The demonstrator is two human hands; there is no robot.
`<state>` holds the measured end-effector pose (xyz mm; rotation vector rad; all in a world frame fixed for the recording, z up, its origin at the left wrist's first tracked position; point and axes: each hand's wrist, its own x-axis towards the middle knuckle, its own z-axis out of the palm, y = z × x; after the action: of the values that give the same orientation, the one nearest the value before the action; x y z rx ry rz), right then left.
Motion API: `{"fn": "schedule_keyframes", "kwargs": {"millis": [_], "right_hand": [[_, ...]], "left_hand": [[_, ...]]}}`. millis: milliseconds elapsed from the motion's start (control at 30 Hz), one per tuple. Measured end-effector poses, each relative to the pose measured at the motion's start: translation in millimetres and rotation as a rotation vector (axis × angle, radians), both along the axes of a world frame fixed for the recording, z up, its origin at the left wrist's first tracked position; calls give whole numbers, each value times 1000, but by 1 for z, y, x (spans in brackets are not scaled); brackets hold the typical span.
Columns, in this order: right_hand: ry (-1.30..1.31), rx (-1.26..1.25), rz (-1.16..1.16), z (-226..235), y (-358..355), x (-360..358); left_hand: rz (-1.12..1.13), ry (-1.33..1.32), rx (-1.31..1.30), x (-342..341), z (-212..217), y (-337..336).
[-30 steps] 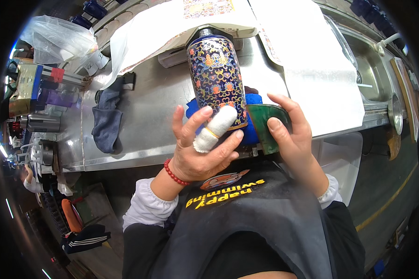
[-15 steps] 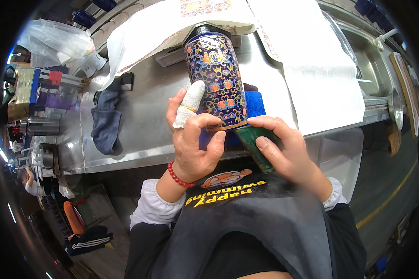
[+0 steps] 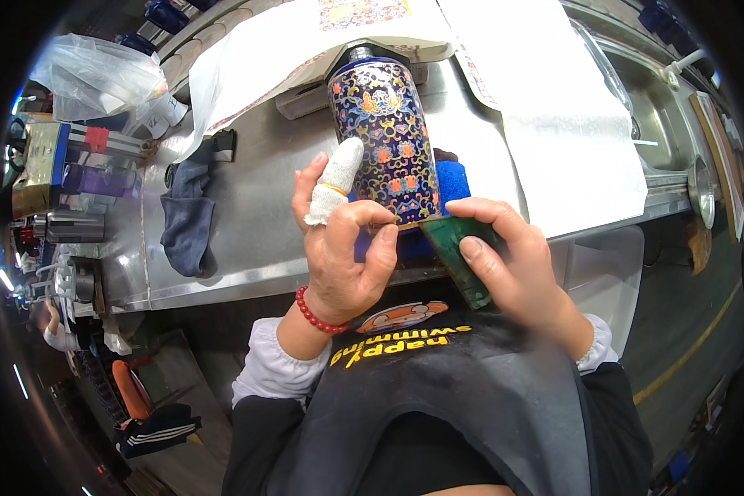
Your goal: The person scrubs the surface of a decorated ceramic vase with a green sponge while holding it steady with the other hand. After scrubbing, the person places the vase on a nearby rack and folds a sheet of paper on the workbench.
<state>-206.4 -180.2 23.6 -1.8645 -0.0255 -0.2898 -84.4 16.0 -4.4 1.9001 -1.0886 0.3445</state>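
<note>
A dark blue vase [image 3: 388,140] with a multicoloured floral pattern lies with its narrow end away from me and its gold-edged end towards me. At that near edge my left hand [image 3: 339,240] has its thumb and index finger pinched on the rim. A white cloth sleeve [image 3: 339,174] with a yellow band covers one of its fingers, beside the vase's left flank. In my right hand [image 3: 512,256] is a flat green scraper [image 3: 455,252], gripped between thumb and fingers. The scraper's upper edge meets the vase's near rim, at its right part.
Patterned white sheets [image 3: 264,66] lie behind the vase, and a white sheet [image 3: 570,149] to the right. A blue sponge-like cloth [image 3: 452,183] sits beside the vase. A dark cloth [image 3: 188,223] rests on the steel table [image 3: 256,223]. At right is a sink [image 3: 665,124].
My right hand has lifted the green scraper up and slightly left to the vase's rim. The left thumb and index finger have come closer together.
</note>
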Motion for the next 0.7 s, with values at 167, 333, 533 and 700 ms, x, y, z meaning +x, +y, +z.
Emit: {"fn": "schedule_keyframes", "kwargs": {"millis": [167, 333, 533, 700], "right_hand": [[-11, -1, 2, 1, -1, 2], [53, 20, 6, 3, -1, 2], [93, 65, 14, 6, 0, 0], [101, 42, 5, 5, -2, 1]], "left_hand": [[1, -2, 25, 0, 1, -1], [10, -1, 11, -1, -1, -1], [0, 15, 5, -1, -2, 0], [11, 15, 6, -2, -3, 0]]}}
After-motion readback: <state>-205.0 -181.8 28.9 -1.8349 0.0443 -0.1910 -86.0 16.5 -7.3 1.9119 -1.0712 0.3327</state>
